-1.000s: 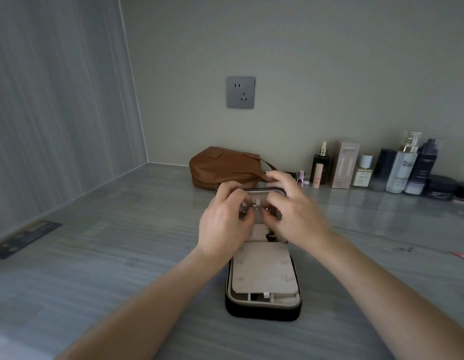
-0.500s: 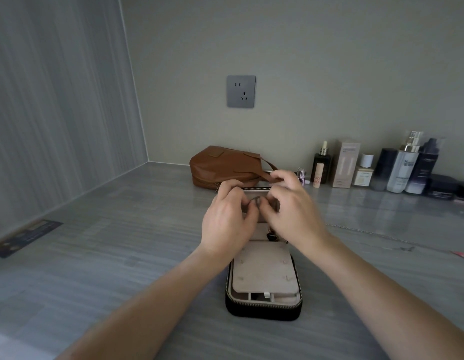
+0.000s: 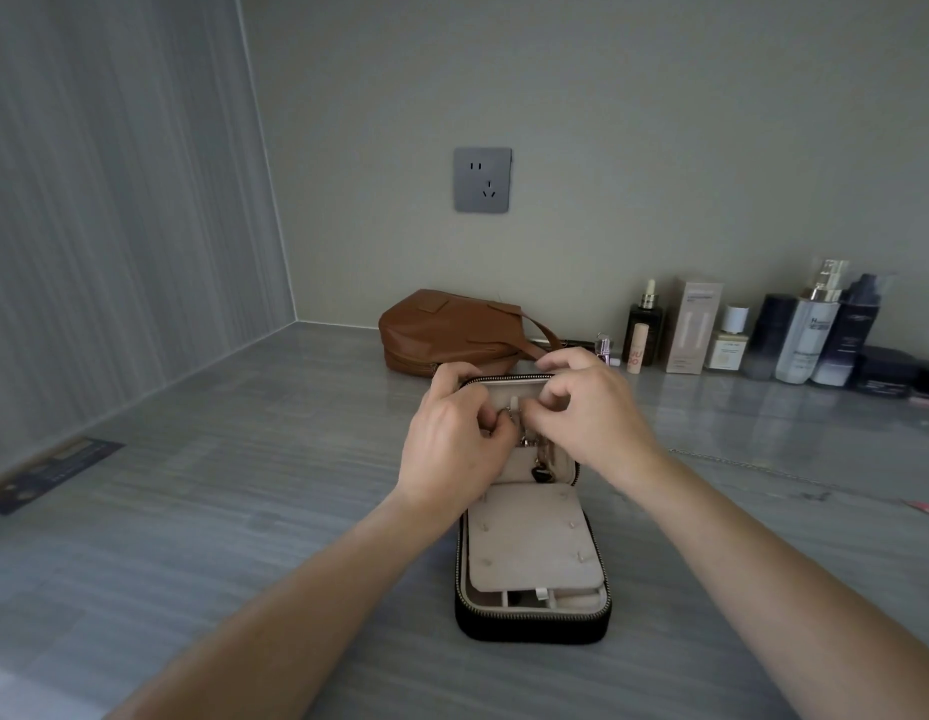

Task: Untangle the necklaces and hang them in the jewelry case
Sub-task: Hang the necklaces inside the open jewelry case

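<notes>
1. Where the table's middle runs toward its near edge, the jewelry case stands open, with its lid upright and its beige tray lying flat.
2. Left hand: fingers curled, with thumb and forefinger pinching the necklace against the lid's lining.
3. Right hand: fingers curled, pinching the same necklace just beside the left.
4. Necklace hangs down the lid, with a dark pendant at its lower end.
5. Second chain lies toward the table's right edge, well apart from the case.
6. Far edge: brown bag and row of bottles.
</notes>
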Motion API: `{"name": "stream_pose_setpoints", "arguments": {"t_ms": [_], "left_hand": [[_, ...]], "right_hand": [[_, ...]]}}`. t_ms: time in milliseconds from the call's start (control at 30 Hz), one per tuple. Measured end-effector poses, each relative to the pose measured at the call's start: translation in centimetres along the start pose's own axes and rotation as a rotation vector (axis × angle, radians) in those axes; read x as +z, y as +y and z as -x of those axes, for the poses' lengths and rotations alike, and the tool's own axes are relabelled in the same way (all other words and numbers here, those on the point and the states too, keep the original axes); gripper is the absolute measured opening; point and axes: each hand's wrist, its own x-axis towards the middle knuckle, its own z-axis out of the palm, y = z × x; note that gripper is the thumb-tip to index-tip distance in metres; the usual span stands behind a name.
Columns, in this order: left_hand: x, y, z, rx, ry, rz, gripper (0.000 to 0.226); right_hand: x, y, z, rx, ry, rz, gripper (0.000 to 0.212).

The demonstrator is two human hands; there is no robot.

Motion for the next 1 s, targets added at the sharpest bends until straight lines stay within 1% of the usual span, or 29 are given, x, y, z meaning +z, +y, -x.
{"name": "stream_pose_setpoints", "arguments": {"t_ms": [167, 267, 333, 367, 433, 500, 567, 633, 667, 733, 833, 900, 1000], "left_hand": [[-0.2, -0.6, 0.5, 0.017, -0.053, 0.012, 0.019], [-0.4, -1.0, 0.6, 0.044, -0.06, 0.056, 0.013], [-0.8, -0.8, 0.6, 0.031, -0.069, 0.097, 0.007], [-1.1, -0.7, 0.5, -0.009, -0.08, 0.148, 0.011], [-1.7, -0.5, 0.1, -0.109, -0.098, 0.284, 0.025], [-2.1, -0.6, -0.2, -0.137, -0.12, 0.317, 0.028], [-2.2, -1.1, -0.3, -0.079, -0.183, 0.229, 0.019], [-2.1, -1.4, -0.2, 0.012, -0.242, 0.13, 0.004], [-2.1, -1.5, -0.2, 0.056, -0.257, 0.106, 0.003], [-2.2, -1.5, -0.1, 0.121, -0.254, 0.1, 0.008], [-2.4, -1.3, -0.1, 0.158, -0.212, 0.112, 0.013], [-2.2, -1.1, 0.0, 0.182, -0.231, 0.095, 0.017], [-2.2, -1.1, 0.1, 0.213, -0.279, 0.063, 0.025]], "right_hand": [[-1.4, 0.4, 0.0, -0.091, -0.223, 0.054, 0.026], [-1.8, 0.3, 0.1, -0.123, -0.279, 0.07, 0.019], [-1.9, 0.5, 0.1, -0.139, -0.272, 0.071, 0.021], [-2.0, 0.7, 0.1, -0.143, -0.264, 0.068, 0.022], [-2.2, 0.8, 0.0, -0.141, -0.261, 0.056, 0.023], [-2.3, 0.8, 0.1, -0.14, -0.262, 0.056, 0.023], [-2.2, 0.7, 0.1, -0.144, -0.262, 0.067, 0.025], [-2.2, 0.7, 0.2, -0.146, -0.263, 0.075, 0.026], [-2.2, 0.7, 0.1, -0.145, -0.264, 0.077, 0.027], [-2.3, 0.7, 0.1, -0.147, -0.268, 0.074, 0.028], [-2.2, 0.6, 0.2, -0.142, -0.275, 0.067, 0.028], [-2.2, 0.5, 0.2, -0.146, -0.277, 0.058, 0.031], [-2.2, 0.5, 0.2, -0.14, -0.287, 0.04, 0.029]]}}
